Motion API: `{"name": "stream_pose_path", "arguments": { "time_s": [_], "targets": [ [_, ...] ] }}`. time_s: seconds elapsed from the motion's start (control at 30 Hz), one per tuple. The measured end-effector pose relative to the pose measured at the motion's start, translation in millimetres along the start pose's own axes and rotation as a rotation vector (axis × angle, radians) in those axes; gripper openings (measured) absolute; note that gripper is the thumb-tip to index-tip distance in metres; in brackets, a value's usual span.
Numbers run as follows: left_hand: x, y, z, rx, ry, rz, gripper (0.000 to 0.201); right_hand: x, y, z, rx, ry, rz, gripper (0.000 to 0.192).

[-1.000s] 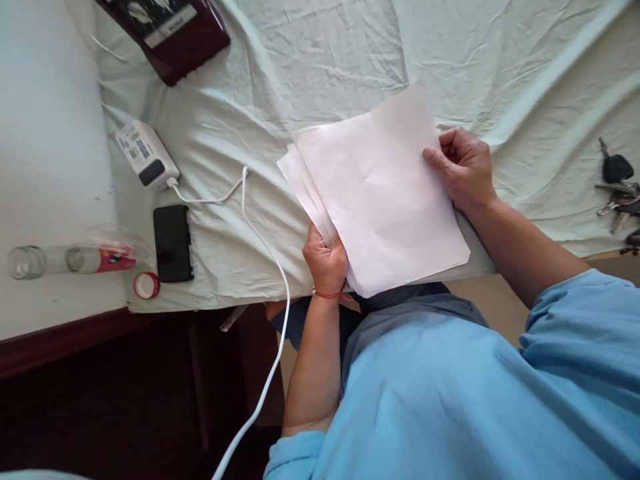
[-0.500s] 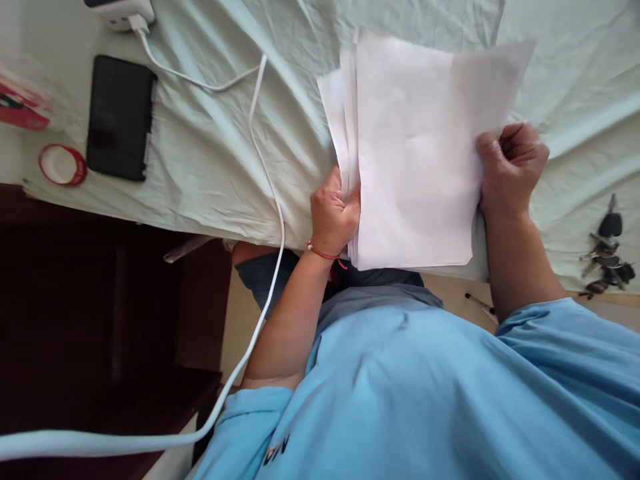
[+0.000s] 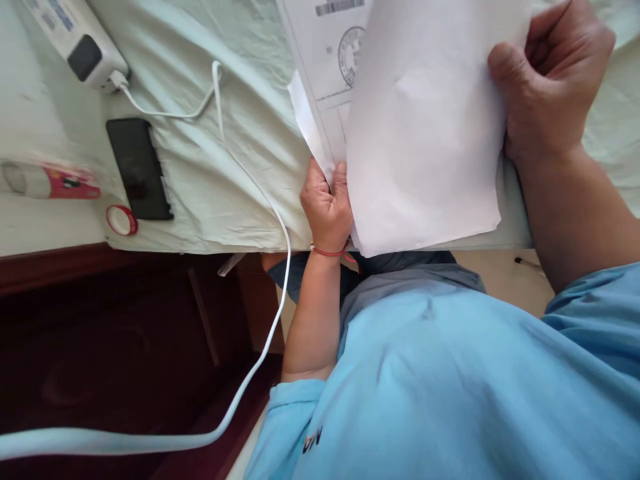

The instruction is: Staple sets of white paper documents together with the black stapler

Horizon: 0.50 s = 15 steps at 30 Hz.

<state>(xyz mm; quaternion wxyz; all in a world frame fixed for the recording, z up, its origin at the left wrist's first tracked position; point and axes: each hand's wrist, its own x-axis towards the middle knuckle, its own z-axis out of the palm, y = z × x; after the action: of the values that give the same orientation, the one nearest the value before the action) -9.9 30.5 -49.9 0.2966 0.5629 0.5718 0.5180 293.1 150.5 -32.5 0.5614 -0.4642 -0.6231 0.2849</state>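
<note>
My left hand [image 3: 326,210] pinches the lower left corner of a stack of white paper sheets [image 3: 320,127] at the bed's near edge. My right hand [image 3: 547,83] grips the right edge of the top sheet [image 3: 425,133] and holds it lifted toward me. Under the raised sheet a printed page [image 3: 333,53] shows a barcode and a round stamp. A red string sits on my left wrist.
A pale green bedsheet [image 3: 240,153] covers the bed. On the left lie a black phone [image 3: 139,168], a red-rimmed cap [image 3: 121,219], a clear bottle with a red label [image 3: 50,181] and a white charger brick [image 3: 75,40] with a white cable [image 3: 270,220] hanging over the edge. Dark wood furniture [image 3: 125,333] stands below.
My right hand has lifted the top sheet closer to the camera, uncovering the printed page beneath. The view has shifted, and the keys at the right are out of frame.
</note>
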Motion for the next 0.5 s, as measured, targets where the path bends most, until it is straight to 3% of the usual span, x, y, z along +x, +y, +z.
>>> {"name": "stream_pose_path", "arguments": {
  "time_s": [0.13,0.37,0.5],
  "targets": [
    [0,2,3.2,-0.076,0.006,-0.001,0.052,-3,8,1,0.007,0.034,0.015,0.064],
    [-2,0,6.3,-0.179,0.021,-0.012,0.057,-3,43,-3,0.001,0.156,-0.085,0.075],
    [-3,1,5.3,-0.193,0.001,-0.01,0.052,-5,42,-2,0.058,0.169,-0.12,0.069]
  ]
}}
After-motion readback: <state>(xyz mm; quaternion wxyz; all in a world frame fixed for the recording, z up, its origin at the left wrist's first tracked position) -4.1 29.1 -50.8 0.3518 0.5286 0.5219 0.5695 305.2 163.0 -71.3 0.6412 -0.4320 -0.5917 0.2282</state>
